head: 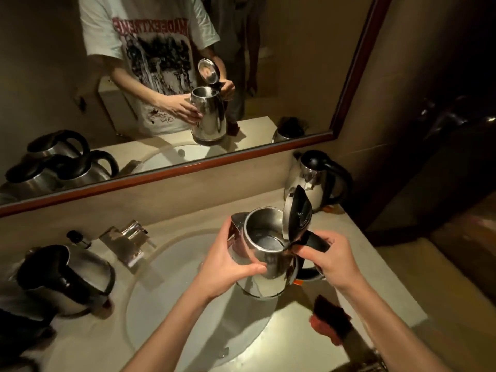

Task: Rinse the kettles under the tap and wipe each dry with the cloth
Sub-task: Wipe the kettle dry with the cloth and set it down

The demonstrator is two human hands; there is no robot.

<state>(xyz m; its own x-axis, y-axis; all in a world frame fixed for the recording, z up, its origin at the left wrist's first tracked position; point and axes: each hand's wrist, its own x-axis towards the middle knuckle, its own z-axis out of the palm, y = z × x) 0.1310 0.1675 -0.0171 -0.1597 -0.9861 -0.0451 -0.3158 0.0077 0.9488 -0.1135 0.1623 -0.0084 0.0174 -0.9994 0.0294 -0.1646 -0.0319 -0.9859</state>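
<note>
Red cloth [331,319] lies at lower right on the tabletop [381,264]. My left hand [228,264] cups the steel kettle [264,260] at frame centre, lid up, above the sink [171,285]. My right hand [331,257] grips its black handle. Second kettle [318,181] stands at upper right, a third [64,277] at left beside the tap [128,241].

1. Dim, warm yellow light throughout.
2. Glare on the counter [292,315] beside the basin.
3. Right side falls into deep shadow.
4. Wide-angle bending at edges; corners soft.
</note>
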